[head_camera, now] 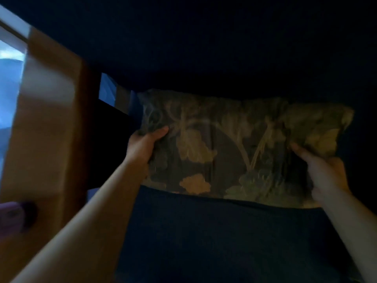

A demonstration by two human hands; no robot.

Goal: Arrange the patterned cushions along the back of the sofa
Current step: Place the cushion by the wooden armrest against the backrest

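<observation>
A dark cushion with a pale leaf-and-flower pattern (230,144) stands on its long edge against the dark back of the sofa (224,48). Its lower edge rests on the dark blue seat (214,237). My left hand (142,146) grips the cushion's left side, thumb on the front. At the right side, my right hand (324,172) pinches the fabric. The room is dim and the picture is blurred.
A tall tan wooden panel (47,123) rises at the left, beside a bright window area (10,78). A purple object (14,219) lies at the lower left edge. A black shape (110,139) sits between the panel and the cushion.
</observation>
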